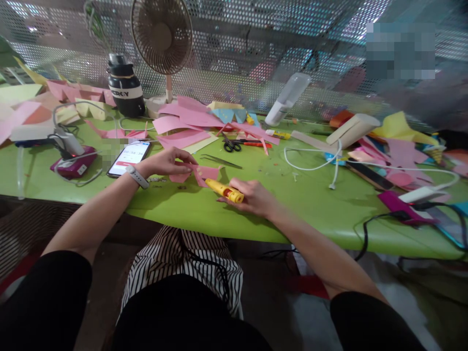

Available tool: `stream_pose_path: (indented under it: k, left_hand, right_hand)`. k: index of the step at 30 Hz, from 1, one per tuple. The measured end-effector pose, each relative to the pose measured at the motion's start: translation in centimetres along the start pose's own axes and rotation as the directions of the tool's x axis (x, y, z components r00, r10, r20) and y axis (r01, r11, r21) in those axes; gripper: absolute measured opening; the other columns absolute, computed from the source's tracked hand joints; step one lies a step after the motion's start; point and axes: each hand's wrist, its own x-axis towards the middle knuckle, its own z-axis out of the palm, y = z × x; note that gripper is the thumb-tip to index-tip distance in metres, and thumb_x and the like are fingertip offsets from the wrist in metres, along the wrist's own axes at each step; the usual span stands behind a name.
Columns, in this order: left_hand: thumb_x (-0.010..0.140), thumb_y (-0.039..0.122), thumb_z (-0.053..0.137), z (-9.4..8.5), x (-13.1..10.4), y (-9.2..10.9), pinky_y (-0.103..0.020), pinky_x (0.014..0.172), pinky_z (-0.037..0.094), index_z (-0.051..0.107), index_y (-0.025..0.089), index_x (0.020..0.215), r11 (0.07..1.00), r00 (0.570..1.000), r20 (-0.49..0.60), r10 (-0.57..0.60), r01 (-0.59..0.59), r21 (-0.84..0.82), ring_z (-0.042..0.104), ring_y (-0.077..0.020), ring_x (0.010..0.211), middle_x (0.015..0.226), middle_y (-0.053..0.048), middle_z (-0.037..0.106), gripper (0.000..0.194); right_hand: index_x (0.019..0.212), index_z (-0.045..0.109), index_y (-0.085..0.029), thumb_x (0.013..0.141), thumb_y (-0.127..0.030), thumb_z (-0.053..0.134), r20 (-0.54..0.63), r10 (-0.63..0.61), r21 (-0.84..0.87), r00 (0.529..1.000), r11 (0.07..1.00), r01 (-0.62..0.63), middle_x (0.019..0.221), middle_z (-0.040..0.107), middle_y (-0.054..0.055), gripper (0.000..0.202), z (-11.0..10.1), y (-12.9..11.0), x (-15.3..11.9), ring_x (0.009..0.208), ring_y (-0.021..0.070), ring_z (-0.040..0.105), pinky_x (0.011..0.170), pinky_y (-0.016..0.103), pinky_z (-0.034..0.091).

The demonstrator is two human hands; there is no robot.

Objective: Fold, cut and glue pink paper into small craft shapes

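Note:
My left hand (170,162) pinches a small folded pink paper piece (207,173) over the green table (164,202), near its front edge. In my right hand (252,196) is a yellow glue-gun-like tool (224,190), its tip pointing left and touching or almost touching the pink paper. Metal tweezers (221,161) lie just behind the paper. Small metallic bits (157,180) are scattered below my left hand. A lit phone (129,158) lies beside my left wrist.
Black scissors (231,145), pink sheets (188,114), a fan (162,36), a black bottle (125,90) and a clear bottle (288,100) are at the back. White cables (310,167) cross the right side. Magenta power blocks (75,163) sit left and right.

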Motion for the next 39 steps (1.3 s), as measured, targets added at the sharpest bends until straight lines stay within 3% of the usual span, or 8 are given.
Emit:
stream_pose_path:
  k: [8,11,17,22,27,30,35,39]
  left_hand:
    - [0.079,0.031,0.067,-0.5,-0.1,0.1,-0.026,0.074,0.053,0.072,0.011,0.108,1.0,1.0,0.003,-0.007,0.007,-0.02,0.067,-0.0168,0.086,0.1,-0.011,0.075,0.035]
    - [0.079,0.033,0.068,-0.8,-0.2,0.4,-0.026,0.073,0.052,0.072,0.012,0.106,0.999,0.999,0.034,-0.04,0.04,-0.001,0.068,-0.0168,0.085,0.099,-0.01,0.075,0.034]
    - [0.079,0.033,0.067,-1.3,-0.3,0.3,-0.026,0.073,0.052,0.071,0.013,0.106,0.998,0.995,0.096,-0.041,0.037,0.045,0.068,-0.0172,0.085,0.1,-0.009,0.075,0.034]
    - [0.08,0.031,0.065,-1.3,-0.4,0.1,-0.026,0.071,0.05,0.071,0.013,0.108,0.994,0.99,0.134,-0.05,0.037,0.101,0.067,-0.0185,0.085,0.1,-0.009,0.074,0.034]
    - [0.081,0.031,0.064,-1.2,-0.4,0.1,-0.026,0.073,0.05,0.069,0.015,0.113,0.99,0.989,0.15,-0.014,-0.008,0.144,0.067,-0.0186,0.087,0.104,-0.009,0.073,0.037]
    - [0.082,0.032,0.062,-1.3,-0.5,0.2,-0.027,0.073,0.05,0.07,0.014,0.112,0.99,0.99,0.136,-0.025,0.006,0.138,0.067,-0.0186,0.087,0.103,-0.01,0.074,0.036]
    - [0.082,0.032,0.062,-1.3,-0.6,0.3,-0.026,0.072,0.05,0.07,0.014,0.111,0.994,0.99,0.14,-0.017,0.002,0.113,0.067,-0.0179,0.086,0.104,-0.009,0.074,0.035]
    - [0.081,0.028,0.061,-1.4,-0.6,0.3,-0.025,0.072,0.049,0.07,0.015,0.111,0.994,0.99,0.144,0.002,-0.018,0.106,0.068,-0.0174,0.085,0.103,-0.008,0.074,0.033]
  right_hand:
    - [0.082,0.053,-0.02,0.085,-0.066,0.05,-0.184,0.114,-0.021,0.976,0.993,-0.119,0.065,0.059,0.004,0.047,-1.5,0.8,-0.2,0.052,0.0142,0.05,0.052,0.028,0.035]
    - [0.085,0.055,-0.02,0.081,-0.07,0.052,-0.271,0.32,-0.093,0.908,0.93,-0.356,0.072,0.064,0.006,0.05,-2.8,2.6,0.4,0.059,0.0175,0.055,0.054,0.03,0.037]
    - [0.099,0.062,-0.019,0.076,-0.058,0.064,-0.052,0.686,-0.32,0.725,0.676,-0.663,0.093,0.07,0.012,0.046,-3.6,7.6,1.3,0.074,0.0264,0.062,0.057,0.033,0.039]
    - [0.11,0.064,-0.016,0.075,-0.037,0.068,-0.045,0.582,-0.317,0.812,0.763,-0.564,0.113,0.068,0.015,0.041,-5.3,8.1,1.8,0.095,0.0305,0.063,0.074,0.038,0.047]
    - [0.112,0.065,-0.016,0.086,-0.037,0.06,-0.025,0.305,-0.305,0.952,0.905,-0.298,0.121,0.064,0.013,0.034,-4.3,6.3,6.7,0.115,0.0293,0.055,0.096,0.04,0.041]
    - [0.1,0.067,-0.016,0.082,-0.039,0.068,0.115,0.332,-0.323,0.936,0.904,-0.281,0.109,0.066,0.015,0.029,-1.7,5.9,9.4,0.106,0.0303,0.057,0.09,0.041,0.043]
    - [0.09,0.062,-0.016,0.088,-0.025,0.06,0.107,0.356,-0.281,0.928,0.906,-0.316,0.102,0.067,0.015,0.01,0.6,5.9,10.0,0.095,0.0263,0.06,0.081,0.038,0.045]
    - [0.107,0.055,-0.018,0.093,-0.028,0.052,0.035,0.4,0.083,0.916,0.912,-0.401,0.089,0.07,0.008,0.018,-0.3,5.8,9.1,0.078,0.0207,0.064,0.071,0.034,0.046]
